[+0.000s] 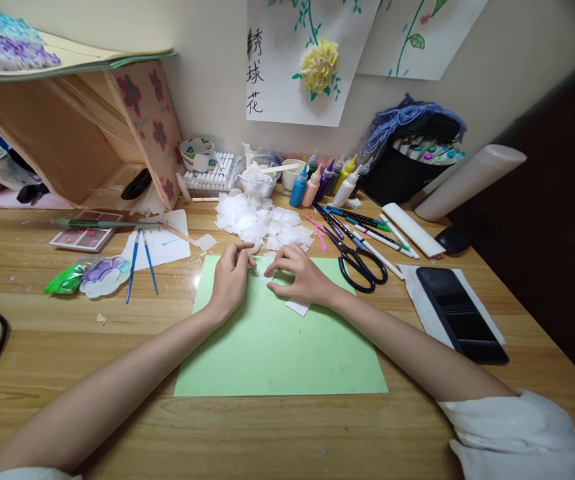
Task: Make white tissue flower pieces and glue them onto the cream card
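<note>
My left hand (231,277) is over the far edge of a pale green sheet (277,360), beside a heap of white paper pieces (247,217). Its fingers are curled in toward the thumb, and what they may hold is hidden. Facing it, my right hand (300,275) has its thumb and forefinger bent but apart. A small white paper piece (267,274) shows by those fingertips; I cannot tell whether they touch it. Under the right hand's heel, a white paper square (298,307) lies partly covered on the green sheet.
Black-handled scissors (362,270) lie at the sheet's right corner, near scattered pens (367,233). Paint bottles (312,187) and a clear bowl (257,181) stand behind the heap. Left are thin blue brushes (148,263) and a flower-shaped palette (104,277). A black phone-like slab (460,313) lies right.
</note>
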`<move>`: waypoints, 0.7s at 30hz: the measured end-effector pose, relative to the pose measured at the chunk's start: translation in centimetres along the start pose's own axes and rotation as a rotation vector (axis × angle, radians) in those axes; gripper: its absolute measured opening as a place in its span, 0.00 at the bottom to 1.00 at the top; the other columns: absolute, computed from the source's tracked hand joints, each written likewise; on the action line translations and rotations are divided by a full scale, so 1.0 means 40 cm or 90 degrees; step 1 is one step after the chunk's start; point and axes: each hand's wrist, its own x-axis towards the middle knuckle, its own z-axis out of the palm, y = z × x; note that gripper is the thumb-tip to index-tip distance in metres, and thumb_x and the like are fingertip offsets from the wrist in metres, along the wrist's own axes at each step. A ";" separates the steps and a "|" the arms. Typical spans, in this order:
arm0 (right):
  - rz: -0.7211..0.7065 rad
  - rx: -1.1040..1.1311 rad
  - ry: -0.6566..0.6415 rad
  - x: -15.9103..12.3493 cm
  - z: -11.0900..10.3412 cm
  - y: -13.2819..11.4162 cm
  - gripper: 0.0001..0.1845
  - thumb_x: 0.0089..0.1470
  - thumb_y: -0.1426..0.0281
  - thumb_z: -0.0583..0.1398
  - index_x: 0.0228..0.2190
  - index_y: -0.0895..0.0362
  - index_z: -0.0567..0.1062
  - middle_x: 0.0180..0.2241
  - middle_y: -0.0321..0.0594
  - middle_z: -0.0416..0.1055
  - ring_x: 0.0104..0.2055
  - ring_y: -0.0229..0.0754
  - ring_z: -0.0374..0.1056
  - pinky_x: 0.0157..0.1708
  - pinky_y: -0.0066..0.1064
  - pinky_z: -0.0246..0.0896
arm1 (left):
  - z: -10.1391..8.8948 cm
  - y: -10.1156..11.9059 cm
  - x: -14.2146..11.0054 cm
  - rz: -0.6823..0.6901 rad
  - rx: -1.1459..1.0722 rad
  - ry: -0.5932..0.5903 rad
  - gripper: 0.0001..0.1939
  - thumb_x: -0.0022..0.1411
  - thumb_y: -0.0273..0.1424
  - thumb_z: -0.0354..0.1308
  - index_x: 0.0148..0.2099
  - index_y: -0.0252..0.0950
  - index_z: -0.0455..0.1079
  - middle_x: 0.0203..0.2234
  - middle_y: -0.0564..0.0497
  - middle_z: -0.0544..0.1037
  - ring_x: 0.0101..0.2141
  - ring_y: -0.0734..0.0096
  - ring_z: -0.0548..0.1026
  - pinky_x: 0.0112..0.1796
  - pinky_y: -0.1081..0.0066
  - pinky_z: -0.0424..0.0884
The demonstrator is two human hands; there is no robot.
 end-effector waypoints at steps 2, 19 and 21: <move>0.003 -0.008 -0.017 0.001 0.001 0.007 0.07 0.43 0.73 0.64 0.29 0.55 0.75 0.29 0.38 0.64 0.35 0.42 0.59 0.39 0.36 0.57 | 0.000 -0.002 0.001 0.002 -0.011 0.013 0.12 0.62 0.34 0.45 0.43 0.36 0.66 0.24 0.53 0.71 0.27 0.73 0.69 0.27 0.73 0.63; 0.225 0.292 0.114 0.010 0.006 0.030 0.06 0.46 0.67 0.63 0.25 0.57 0.74 0.28 0.37 0.66 0.32 0.38 0.62 0.33 0.31 0.56 | 0.005 0.034 -0.026 0.099 0.216 -0.077 0.07 0.57 0.33 0.53 0.28 0.36 0.65 0.21 0.55 0.69 0.22 0.75 0.64 0.26 0.74 0.59; 0.253 0.370 0.105 0.011 0.008 0.032 0.09 0.45 0.64 0.63 0.25 0.57 0.74 0.27 0.36 0.66 0.31 0.38 0.62 0.32 0.31 0.56 | 0.007 0.037 -0.033 0.164 0.224 -0.081 0.06 0.57 0.34 0.54 0.33 0.37 0.67 0.25 0.54 0.71 0.24 0.75 0.65 0.28 0.74 0.61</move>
